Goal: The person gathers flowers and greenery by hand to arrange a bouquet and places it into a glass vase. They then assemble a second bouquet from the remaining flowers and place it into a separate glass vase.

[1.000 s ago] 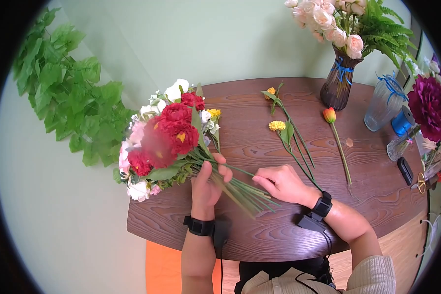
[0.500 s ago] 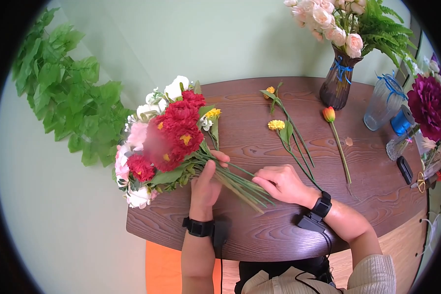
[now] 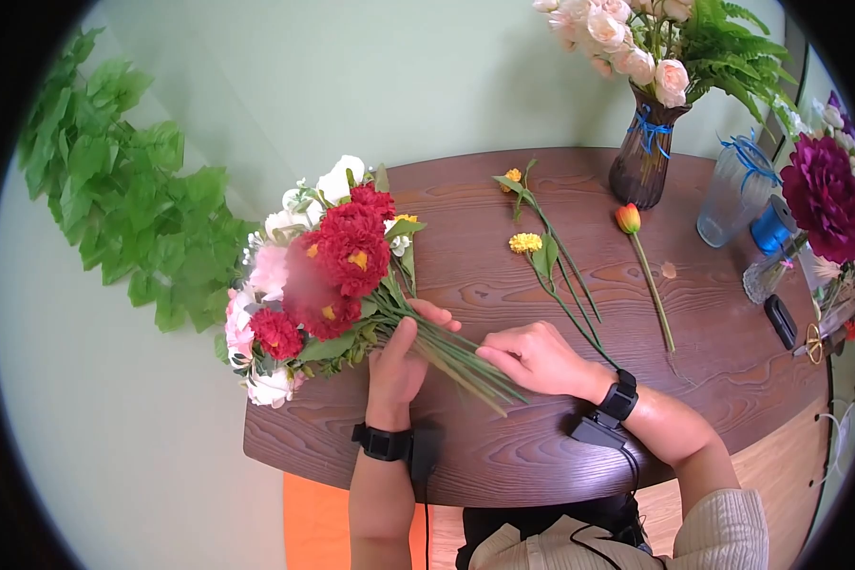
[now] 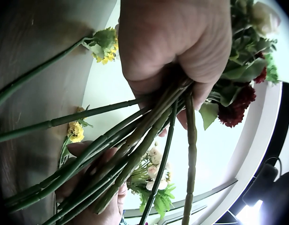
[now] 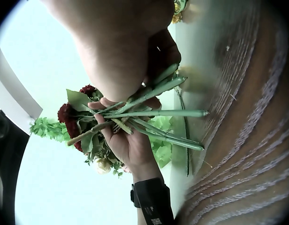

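My left hand (image 3: pixel 399 366) grips a bouquet of artificial flowers by its green stems (image 4: pixel 149 126), fingers and thumb wrapped round the bundle. Red blooms (image 3: pixel 351 252) with yellow centres face up. White flowers (image 3: pixel 337 180) show at the back and pink ones (image 3: pixel 268 271) on the left. At the lower stems my right hand (image 3: pixel 546 359) has its fingers curled, thumb and forefinger pinching at the bundle. In the right wrist view, cut stem ends (image 5: pixel 182 114) fan out below that hand, whose fingertips are partly hidden.
Two yellow flowers (image 3: pixel 525 243) and an orange tulip (image 3: pixel 628 218) lie on the wooden table (image 3: pixel 465 456). Behind stand a dark vase (image 3: pixel 639 157) of pale roses and a clear vase (image 3: pixel 727 204). A blue ribbon spool (image 3: pixel 775 228) and scissors (image 3: pixel 815 349) are at right. Ivy (image 3: pixel 142 190) hangs left.
The bouquet has tilted slightly left and down. My right hand has moved a little left, and the stem it held apart now lies closer to the bundle. The view has shifted slightly.
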The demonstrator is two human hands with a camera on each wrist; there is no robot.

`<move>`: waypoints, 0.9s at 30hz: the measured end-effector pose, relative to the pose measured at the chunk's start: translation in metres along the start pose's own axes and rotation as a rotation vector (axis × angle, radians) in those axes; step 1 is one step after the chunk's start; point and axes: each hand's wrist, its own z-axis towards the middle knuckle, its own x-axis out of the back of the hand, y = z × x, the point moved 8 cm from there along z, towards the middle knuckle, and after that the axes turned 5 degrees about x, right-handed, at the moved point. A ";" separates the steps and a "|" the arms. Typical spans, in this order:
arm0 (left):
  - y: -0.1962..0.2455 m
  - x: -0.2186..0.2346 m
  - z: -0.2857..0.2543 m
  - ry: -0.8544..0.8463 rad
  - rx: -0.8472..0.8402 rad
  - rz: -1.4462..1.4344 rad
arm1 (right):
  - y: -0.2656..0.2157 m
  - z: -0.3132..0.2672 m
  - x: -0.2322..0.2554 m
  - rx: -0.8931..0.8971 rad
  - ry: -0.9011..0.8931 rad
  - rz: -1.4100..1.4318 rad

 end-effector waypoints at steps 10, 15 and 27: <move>0.004 -0.005 0.002 -0.123 -0.083 -0.067 | -0.003 0.001 0.000 0.040 0.040 0.063; 0.004 -0.006 0.003 -0.133 -0.065 -0.114 | -0.002 0.002 0.001 0.070 0.040 0.008; 0.014 -0.003 0.004 -0.187 -0.091 -0.367 | 0.062 -0.011 0.079 -0.415 -0.124 -0.698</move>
